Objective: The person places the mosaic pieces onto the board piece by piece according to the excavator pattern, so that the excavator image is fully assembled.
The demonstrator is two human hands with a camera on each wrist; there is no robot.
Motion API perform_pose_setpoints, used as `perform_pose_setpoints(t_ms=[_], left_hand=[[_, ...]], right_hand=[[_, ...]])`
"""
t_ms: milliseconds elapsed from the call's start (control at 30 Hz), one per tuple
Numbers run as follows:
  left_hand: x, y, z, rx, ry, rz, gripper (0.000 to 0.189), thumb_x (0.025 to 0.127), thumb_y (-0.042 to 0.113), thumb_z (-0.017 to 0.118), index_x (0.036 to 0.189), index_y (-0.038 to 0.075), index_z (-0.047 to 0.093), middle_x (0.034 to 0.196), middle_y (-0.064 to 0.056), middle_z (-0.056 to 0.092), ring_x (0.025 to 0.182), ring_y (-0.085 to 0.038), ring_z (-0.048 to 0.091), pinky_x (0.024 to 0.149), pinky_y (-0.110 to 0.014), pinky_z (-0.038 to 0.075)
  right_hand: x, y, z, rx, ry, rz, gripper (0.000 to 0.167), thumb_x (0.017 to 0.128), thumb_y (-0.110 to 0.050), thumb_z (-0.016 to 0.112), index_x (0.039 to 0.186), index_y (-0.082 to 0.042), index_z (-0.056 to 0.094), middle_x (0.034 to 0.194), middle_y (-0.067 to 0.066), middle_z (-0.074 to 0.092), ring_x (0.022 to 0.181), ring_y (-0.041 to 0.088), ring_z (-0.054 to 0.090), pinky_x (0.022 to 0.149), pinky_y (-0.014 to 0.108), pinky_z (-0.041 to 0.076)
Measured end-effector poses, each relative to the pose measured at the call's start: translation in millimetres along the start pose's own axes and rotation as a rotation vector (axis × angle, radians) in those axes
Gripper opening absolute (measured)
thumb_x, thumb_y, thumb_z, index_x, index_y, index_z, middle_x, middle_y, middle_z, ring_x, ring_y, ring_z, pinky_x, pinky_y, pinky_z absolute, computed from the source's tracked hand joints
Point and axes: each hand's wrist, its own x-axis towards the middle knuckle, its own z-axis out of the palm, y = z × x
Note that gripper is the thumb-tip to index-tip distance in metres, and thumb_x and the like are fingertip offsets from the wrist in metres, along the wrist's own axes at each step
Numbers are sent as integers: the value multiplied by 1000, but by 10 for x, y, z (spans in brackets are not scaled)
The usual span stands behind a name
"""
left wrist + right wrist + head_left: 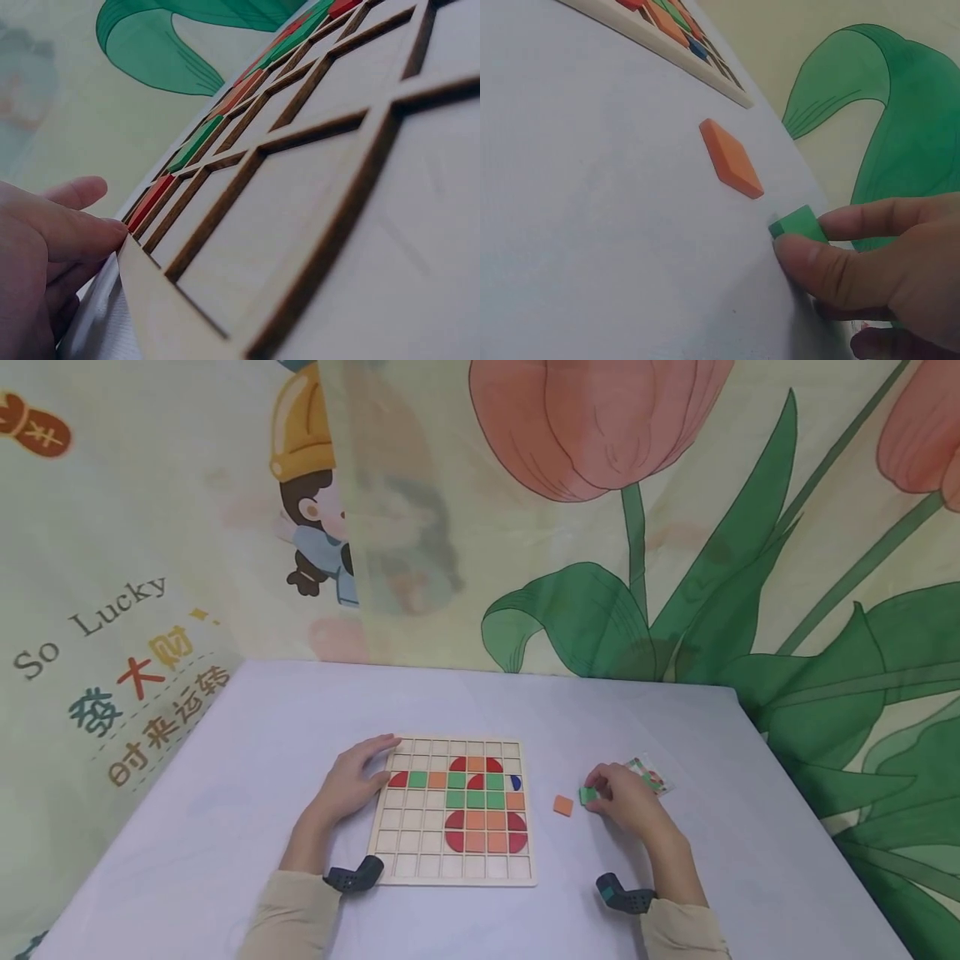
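Note:
A wooden grid board point(420, 843) lies flat on the white table, with red, green, orange and blue pieces set in several of its cells. My left hand point(352, 782) rests at the board's upper left edge; in the left wrist view its fingertip touches the rim beside a red piece point(150, 201). To the right of the board, my right hand point(624, 797) pinches a green square tile point(802, 223) between thumb and finger, close over the table. An orange square tile point(563, 806) lies between the board and that hand.
Behind the right hand lies a small clear packet or card point(649, 774) with coloured shapes, partly covered by the hand. A printed cloth backdrop point(420, 635) with tulips rises at the table's far edge. Each wrist wears a dark camera mount point(356, 875).

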Motion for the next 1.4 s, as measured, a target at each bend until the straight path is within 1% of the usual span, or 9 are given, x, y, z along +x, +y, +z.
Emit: perform_pose_setpoints(t_ms=[200, 367, 467, 633, 800, 933, 1067, 1233, 1400], left_hand=[[39, -1, 16, 14, 21, 32, 53, 85, 6, 63, 136, 15, 52, 146, -11, 45, 139, -35, 35, 115, -55, 27], [58, 1, 38, 4, 5, 39, 52, 84, 5, 62, 135, 14, 53, 146, -12, 46, 138, -35, 36, 114, -56, 28], [47, -4, 45, 5, 2, 32, 52, 84, 5, 63, 134, 14, 54, 145, -11, 46, 138, -35, 36, 115, -55, 28], [23, -15, 49, 2, 15, 50, 51, 84, 5, 64, 133, 13, 54, 144, -11, 48, 137, -35, 38, 114, -55, 29], [19, -13, 48, -9, 21, 67, 50, 84, 7, 64, 133, 13, 55, 144, -11, 48, 137, -36, 38, 114, -55, 29], [15, -13, 43, -4, 29, 74, 50, 84, 7, 64, 133, 14, 55, 144, -12, 48, 136, -36, 39, 113, -56, 30], [3, -26, 33, 5, 40, 91, 51, 83, 6, 65, 132, 13, 56, 143, -12, 50, 135, -36, 41, 113, -55, 31], [-1, -42, 22, 10, 43, 114, 50, 82, 5, 65, 131, 13, 57, 142, -12, 50, 135, -35, 42, 113, -55, 31], [6, -56, 13, 23, 47, 100, 51, 83, 5, 64, 132, 15, 56, 143, -11, 50, 135, -34, 41, 113, -55, 31]], right_hand=[[15, -127, 4, 35, 105, -12, 18, 78, -10, 76, 91, -14, 64, 81, 0, 63, 76, 15, 53, 62, 27, 47], [4, -585, 115, 139, 209, -31, 15, 80, -18, 77, 92, -17, 68, 83, -3, 66, 75, 14, 54, 58, 21, 47], [10, -958, 295, 188, 202, -83, 15, 80, -24, 77, 93, -20, 70, 82, -6, 66, 74, 12, 55, 59, 20, 47], [67, -1470, 663, 125, 173, -209, 11, 80, -29, 75, 89, -24, 73, 76, -13, 66, 68, 3, 54, 59, 18, 45], [100, -1824, 886, 137, 141, -240, 10, 82, -30, 74, 90, -25, 74, 77, -14, 68, 65, 1, 52, 55, 15, 44], [116, -2017, 968, 132, 134, -255, 10, 82, -30, 74, 91, -24, 74, 76, -14, 67, 65, 1, 51, 56, 13, 43], [120, -2147, 1041, 75, 115, -278, 8, 83, -29, 73, 90, -24, 74, 72, -15, 65, 63, 0, 50, 54, 14, 40], [102, -2240, 1115, 8, 133, -296, 6, 83, -28, 73, 87, -24, 74, 70, -15, 67, 57, -1, 49, 49, 15, 36], [86, -2282, 1123, -18, 150, -321, 6, 83, -29, 73, 84, -23, 74, 69, -14, 66, 57, 0, 48, 47, 16, 34]])
